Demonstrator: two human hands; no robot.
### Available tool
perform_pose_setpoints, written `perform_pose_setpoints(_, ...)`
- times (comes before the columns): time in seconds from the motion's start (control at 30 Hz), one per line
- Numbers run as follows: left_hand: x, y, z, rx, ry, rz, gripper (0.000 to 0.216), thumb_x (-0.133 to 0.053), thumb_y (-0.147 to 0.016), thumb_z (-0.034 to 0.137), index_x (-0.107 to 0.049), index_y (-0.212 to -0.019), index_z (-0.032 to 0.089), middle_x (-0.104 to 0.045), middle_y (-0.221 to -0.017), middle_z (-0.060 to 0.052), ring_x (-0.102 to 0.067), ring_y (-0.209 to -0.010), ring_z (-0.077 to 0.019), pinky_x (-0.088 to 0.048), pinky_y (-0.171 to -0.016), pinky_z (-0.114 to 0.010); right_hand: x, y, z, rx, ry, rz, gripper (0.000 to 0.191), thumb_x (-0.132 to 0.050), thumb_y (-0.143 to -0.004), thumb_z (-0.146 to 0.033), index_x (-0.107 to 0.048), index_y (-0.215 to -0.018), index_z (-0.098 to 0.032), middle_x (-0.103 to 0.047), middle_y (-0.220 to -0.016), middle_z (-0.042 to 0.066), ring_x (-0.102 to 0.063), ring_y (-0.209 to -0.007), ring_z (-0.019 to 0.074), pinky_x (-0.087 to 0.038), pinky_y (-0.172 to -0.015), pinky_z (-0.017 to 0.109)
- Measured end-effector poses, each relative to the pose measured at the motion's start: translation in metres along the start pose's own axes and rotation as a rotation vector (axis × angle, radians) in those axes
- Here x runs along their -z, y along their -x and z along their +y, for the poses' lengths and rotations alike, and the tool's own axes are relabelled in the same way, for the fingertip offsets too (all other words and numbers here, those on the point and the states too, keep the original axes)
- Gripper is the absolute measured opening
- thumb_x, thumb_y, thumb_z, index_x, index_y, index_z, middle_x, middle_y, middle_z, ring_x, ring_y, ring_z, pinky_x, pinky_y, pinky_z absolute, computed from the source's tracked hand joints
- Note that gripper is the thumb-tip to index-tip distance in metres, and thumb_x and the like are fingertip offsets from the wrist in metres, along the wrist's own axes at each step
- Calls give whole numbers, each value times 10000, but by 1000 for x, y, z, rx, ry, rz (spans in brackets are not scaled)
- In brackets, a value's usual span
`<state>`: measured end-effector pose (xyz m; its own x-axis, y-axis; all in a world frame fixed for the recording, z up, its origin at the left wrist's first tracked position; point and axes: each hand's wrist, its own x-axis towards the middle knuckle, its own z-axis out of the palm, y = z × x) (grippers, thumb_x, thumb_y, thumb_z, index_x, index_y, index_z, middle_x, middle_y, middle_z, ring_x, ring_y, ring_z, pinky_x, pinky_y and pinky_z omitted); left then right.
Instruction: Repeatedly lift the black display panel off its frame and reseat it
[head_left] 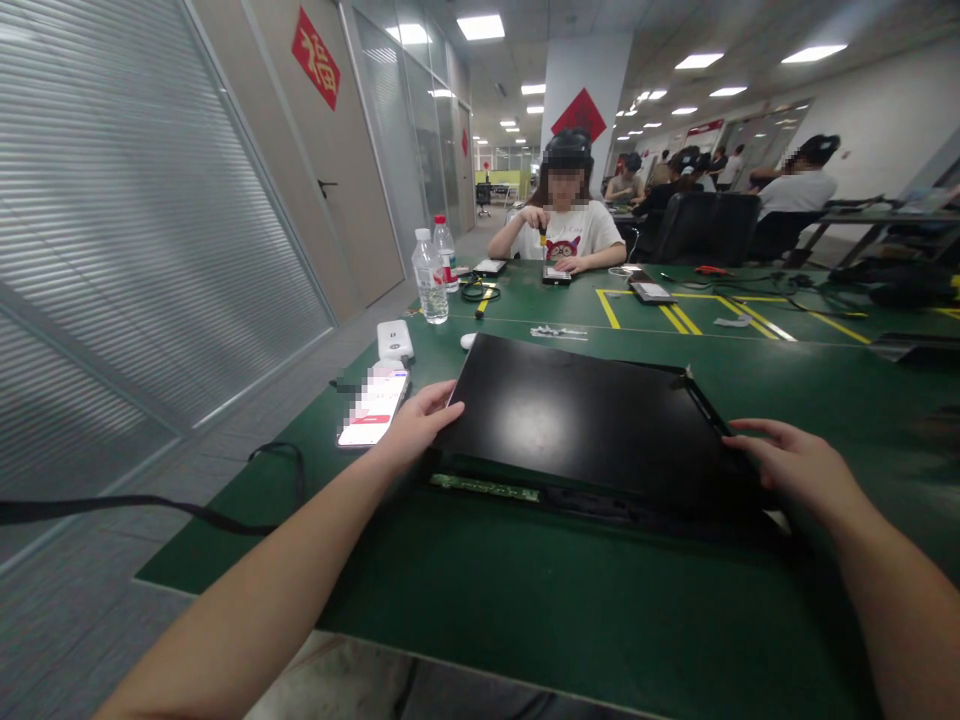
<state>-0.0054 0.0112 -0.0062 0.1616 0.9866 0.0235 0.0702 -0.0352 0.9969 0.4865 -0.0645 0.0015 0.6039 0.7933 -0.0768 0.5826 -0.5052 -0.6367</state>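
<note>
A large flat black panel (585, 415) lies on the green table (525, 600) in front of me, its near edge raised a little over a dark frame with a green circuit strip (484, 487). My left hand (416, 425) grips the panel's left edge, fingers curled over it. On the right edge my right hand (799, 465) holds the panel near its corner, fingers wrapped along the side.
A lit phone (373, 408) and a white power bank (394, 340) lie left of the panel, with a black cable (225, 515) hanging off the table. Two water bottles (431, 275) stand further back. A person (566, 225) works across the table; others sit behind.
</note>
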Motion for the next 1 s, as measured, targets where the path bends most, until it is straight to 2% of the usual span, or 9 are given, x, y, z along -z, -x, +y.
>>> perform_pose_setpoints(0.1, 8, -6, -9, -68, -294, 58, 643, -871, -799, 515, -820, -1360, 206, -600, -1680, -158, -525, -1586, -422, -380, -1346, -546, 0, -1, 1, -5, 0, 0, 587, -649, -671, -561, -836, -1115, -227, -567, -493, -11, -613, -549, 268, -431, -627, 402)
perform_pose_setpoints(0.2, 12, -10, -17, -45, -430, 37, 646, -822, -822, 505, -808, -1390, 199, -539, -1716, -174, -499, -1608, -411, -379, -1347, -535, -1, -2, 2, -9, -9, 1, 579, -670, -649, -562, -842, -1095, -234, -564, -491, -11, -605, -544, 260, -417, -618, 392)
perform_pose_setpoints(0.37, 11, -12, -21, -32, -575, 11, 622, -785, -835, 534, -821, -1352, 190, -571, -1662, -183, -549, -1562, -420, -417, -1325, -545, -3, -6, 8, -19, -53, 3, 616, -663, -659, -569, -840, -1134, -219, -557, -464, -3, -600, -555, 268, -411, -625, 393)
perform_pose_setpoints(0.5, 10, -11, -22, -54, -705, 14, 620, -766, -858, 591, -823, -1328, 192, -588, -1623, -177, -544, -1560, -421, -393, -1343, -540, -5, -6, 10, -51, -93, 8, 583, -662, -676, -543, -841, -1125, -217, -554, -473, 11, -572, -551, 249, -385, -592, 364)
perform_pose_setpoints(0.73, 10, -11, -24, -90, -802, 0, 613, -769, -877, 583, -810, -1341, 184, -581, -1601, -179, -556, -1544, -424, -395, -1344, -537, -7, -3, 10, -51, -159, 32, 523, -660, -667, -482, -842, -1079, -215, -548, -492, 11, -526, -536, 209, -353, -580, 331)
perform_pose_setpoints(1.0, 7, -10, -25, -88, -830, -10, 608, -727, -891, 545, -788, -1375, 183, -569, -1630, -205, -549, -1542, -444, -381, -1344, -575, -5, 1, 2, -21, -45, 21, 522, -650, -693, -529, -849, -1062, -219, -560, -481, 11, -574, -553, 248, -408, -635, 386)
